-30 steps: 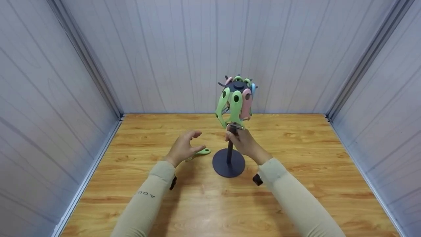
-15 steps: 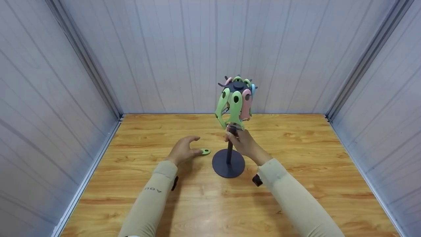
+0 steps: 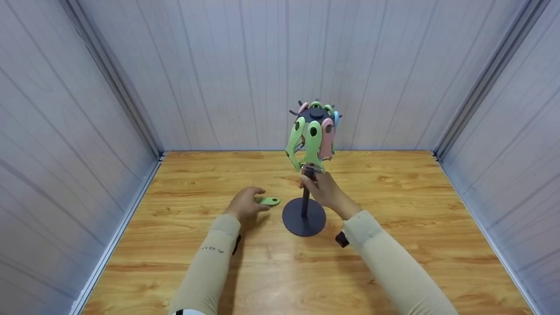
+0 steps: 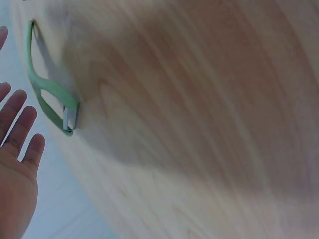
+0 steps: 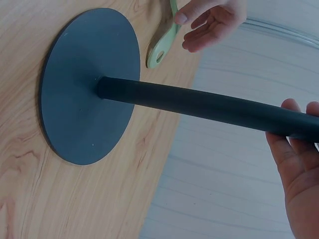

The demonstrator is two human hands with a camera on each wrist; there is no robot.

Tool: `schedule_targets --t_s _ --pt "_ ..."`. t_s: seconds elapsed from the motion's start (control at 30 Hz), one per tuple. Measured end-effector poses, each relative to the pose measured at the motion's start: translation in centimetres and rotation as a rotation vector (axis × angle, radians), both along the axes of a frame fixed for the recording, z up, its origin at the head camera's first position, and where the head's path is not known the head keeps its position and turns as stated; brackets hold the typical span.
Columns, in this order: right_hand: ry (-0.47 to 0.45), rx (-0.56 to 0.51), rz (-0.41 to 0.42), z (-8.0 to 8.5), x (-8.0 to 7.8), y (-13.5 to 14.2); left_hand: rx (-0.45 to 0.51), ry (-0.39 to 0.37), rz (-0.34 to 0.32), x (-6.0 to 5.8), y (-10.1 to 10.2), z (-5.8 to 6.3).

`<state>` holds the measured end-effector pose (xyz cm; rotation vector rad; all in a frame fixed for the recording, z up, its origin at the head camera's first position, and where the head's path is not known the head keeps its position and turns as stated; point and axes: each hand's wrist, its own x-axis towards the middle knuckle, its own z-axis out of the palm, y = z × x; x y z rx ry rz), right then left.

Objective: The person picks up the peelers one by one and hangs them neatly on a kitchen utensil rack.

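Observation:
A green Y-shaped peeler with a metal blade lies on the table, left of the stand's base. My left hand is over its blade end, thumb and fingers spread apart. In the left wrist view a gap shows between the fingers and the peeler. My right hand grips the dark pole of an upright utensil stand, just below the hanging peelers. Several green, pink and blue peelers hang from hooks around the stand's top. The blade end of the lying peeler is hidden in the head view.
The stand's round dark base sits flat on the wooden table. Pale panelled walls enclose the table at the back and both sides. One hook at the stand's upper left shows no peeler on it.
My left hand has lowered and shifted slightly toward me and right over the lying peeler. The thumb now leaves more of its handle visible. My right hand and the stand are nearly still.

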<state>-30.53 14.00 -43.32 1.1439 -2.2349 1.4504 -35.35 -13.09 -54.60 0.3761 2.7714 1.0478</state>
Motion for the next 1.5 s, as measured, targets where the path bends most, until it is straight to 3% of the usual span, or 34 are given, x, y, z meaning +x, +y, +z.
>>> schedule_targets --t_s 0.27,0.67,0.9,1.17,1.33,1.5 --pt "-0.033 0.002 0.013 0.1 -0.1 -0.1 -0.046 -0.002 0.037 -0.2 -0.2 -0.5" --pt "0.039 -0.02 0.031 0.3 -0.1 -0.1 -0.105 0.03 -0.01 -0.8 0.0 -1.4" --pt "0.011 -0.016 0.021 0.2 -0.2 0.0 -0.096 0.017 0.009 -0.6 0.1 -1.6" --pt "-0.057 -0.018 0.018 0.0 0.0 0.1 -0.092 0.025 0.034 0.0 0.4 -1.0" --pt "-0.068 -0.03 0.014 0.0 0.0 0.1 -0.036 0.048 0.049 0.3 0.7 -0.5" --pt "-0.053 -0.015 0.002 -0.1 0.0 0.1 0.112 0.093 0.079 0.5 0.6 -0.1"
